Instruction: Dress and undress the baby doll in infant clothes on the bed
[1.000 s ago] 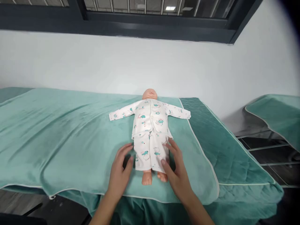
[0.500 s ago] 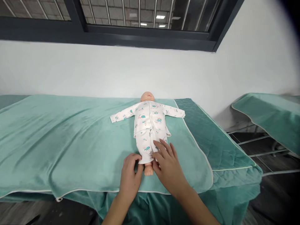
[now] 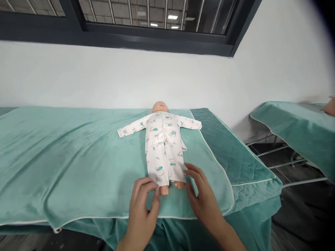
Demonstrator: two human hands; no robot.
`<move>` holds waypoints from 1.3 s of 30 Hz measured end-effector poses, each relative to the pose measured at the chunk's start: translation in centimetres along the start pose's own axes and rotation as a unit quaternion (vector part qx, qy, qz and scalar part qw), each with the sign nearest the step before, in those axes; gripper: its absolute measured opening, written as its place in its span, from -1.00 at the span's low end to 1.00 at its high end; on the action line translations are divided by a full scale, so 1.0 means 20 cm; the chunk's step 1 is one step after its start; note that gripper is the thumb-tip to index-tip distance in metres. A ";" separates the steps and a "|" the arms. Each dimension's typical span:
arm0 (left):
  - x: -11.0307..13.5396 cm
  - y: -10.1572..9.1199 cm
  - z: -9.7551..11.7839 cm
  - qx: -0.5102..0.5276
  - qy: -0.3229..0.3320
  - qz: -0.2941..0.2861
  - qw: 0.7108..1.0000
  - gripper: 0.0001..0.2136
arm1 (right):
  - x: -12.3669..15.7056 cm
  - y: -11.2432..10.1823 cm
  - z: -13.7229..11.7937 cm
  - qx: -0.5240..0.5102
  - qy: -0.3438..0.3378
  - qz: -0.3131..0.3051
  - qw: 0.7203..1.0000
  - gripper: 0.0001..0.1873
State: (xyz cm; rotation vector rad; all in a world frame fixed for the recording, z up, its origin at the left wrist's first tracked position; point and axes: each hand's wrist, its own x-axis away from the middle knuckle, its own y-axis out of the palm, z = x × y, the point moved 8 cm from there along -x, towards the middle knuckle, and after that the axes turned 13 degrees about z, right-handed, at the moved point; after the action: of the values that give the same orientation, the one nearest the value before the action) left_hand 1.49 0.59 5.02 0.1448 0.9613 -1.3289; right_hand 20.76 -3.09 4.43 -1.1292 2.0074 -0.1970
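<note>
A baby doll (image 3: pixel 159 106) lies on its back, its head toward the wall and both bare feet toward me. It is dressed in a white printed jacket (image 3: pixel 163 129) with sleeves spread wide and matching trousers (image 3: pixel 158 165). My left hand (image 3: pixel 142 205) is at the cuff of the left-side trouser leg, thumb and forefinger closed together on its outer corner. Beside the other leg is my right hand (image 3: pixel 202 195), fingers apart and curved, fingertips close to the outer edge of the cuff; nothing is held in it.
A pale green blanket (image 3: pixel 86 167) covers most of the bed, with a darker quilted cover (image 3: pixel 235 153) showing at the right. Behind are a white wall and a barred window (image 3: pixel 157 15). Another green-covered bed (image 3: pixel 295 122) with a metal frame stands at the right, a gap between.
My right hand has moved off the trouser leg to its outer side. That leg now lies straighter, with its foot showing. My left hand stays at its cuff. The view has shifted slightly right.
</note>
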 end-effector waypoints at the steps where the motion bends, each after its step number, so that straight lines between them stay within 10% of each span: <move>1: -0.02 0.03 0.05 -0.007 0.017 -0.018 1.000 -0.81 | 0.01 0.00 0.04 0.003 0.020 0.006 1.000 -0.58; 9: -0.08 0.28 0.18 -0.182 0.073 -0.082 0.977 -0.78 | 0.03 0.09 0.18 0.015 0.070 -0.022 0.997 -0.80; 32: 0.01 0.22 0.16 -0.052 0.112 -0.055 0.991 -0.79 | 0.08 0.05 0.26 -0.089 0.090 -0.148 0.981 -0.89; 35: -0.05 0.15 0.06 -0.004 0.081 -0.037 0.996 -0.79 | 0.02 0.01 0.27 -0.100 0.078 -0.200 0.971 -0.89; 39: -0.30 0.09 -0.32 0.041 -0.163 0.049 0.984 -0.79 | -0.28 -0.04 0.43 -0.097 0.162 -0.105 0.976 -0.81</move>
State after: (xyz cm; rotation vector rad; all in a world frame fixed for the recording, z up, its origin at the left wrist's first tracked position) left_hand 0.19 9.46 4.25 0.0350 0.6141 -1.2543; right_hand 28.90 2.91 2.34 -1.5172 2.2242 -0.3163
